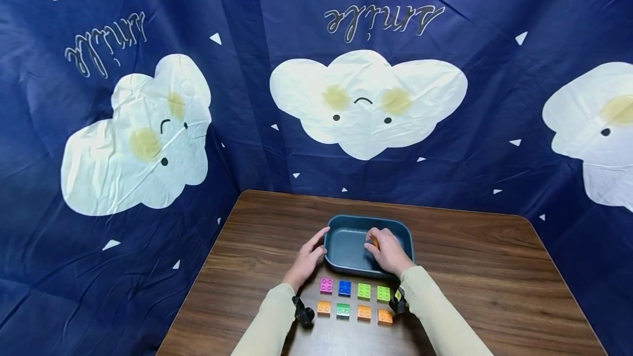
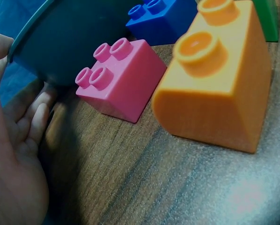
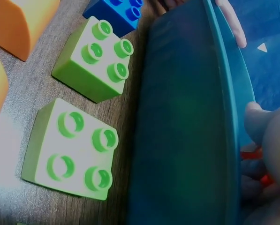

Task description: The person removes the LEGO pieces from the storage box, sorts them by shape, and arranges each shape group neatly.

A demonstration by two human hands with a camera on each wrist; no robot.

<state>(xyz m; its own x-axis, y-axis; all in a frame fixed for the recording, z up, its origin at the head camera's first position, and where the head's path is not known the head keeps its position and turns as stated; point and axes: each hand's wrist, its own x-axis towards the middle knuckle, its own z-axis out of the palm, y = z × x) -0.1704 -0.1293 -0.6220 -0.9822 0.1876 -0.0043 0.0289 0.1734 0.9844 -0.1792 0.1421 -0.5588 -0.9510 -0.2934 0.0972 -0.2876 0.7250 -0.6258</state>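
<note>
A dark teal tray (image 1: 346,272) sits on the wooden table. My left hand (image 1: 307,260) lies along its left side, with fairly straight fingers touching the rim. Inside the tray, my right hand (image 1: 388,250) pinches a small orange block (image 1: 376,242), mostly hidden by the fingers. Two rows of toy bricks lie in front of the tray. The far row has a pink brick (image 1: 326,285), a blue brick (image 1: 344,288) and two lime green bricks (image 3: 74,145). Nearer are an orange brick (image 2: 215,79) by the left wrist, a green brick (image 1: 343,311) and two more orange bricks (image 1: 364,313).
The brown wooden table (image 1: 475,268) extends to both sides of the tray. A dark blue curtain (image 1: 237,98) with white clouds hangs behind and around it. Dark wrist cameras (image 1: 303,312) sit close beside both ends of the brick rows.
</note>
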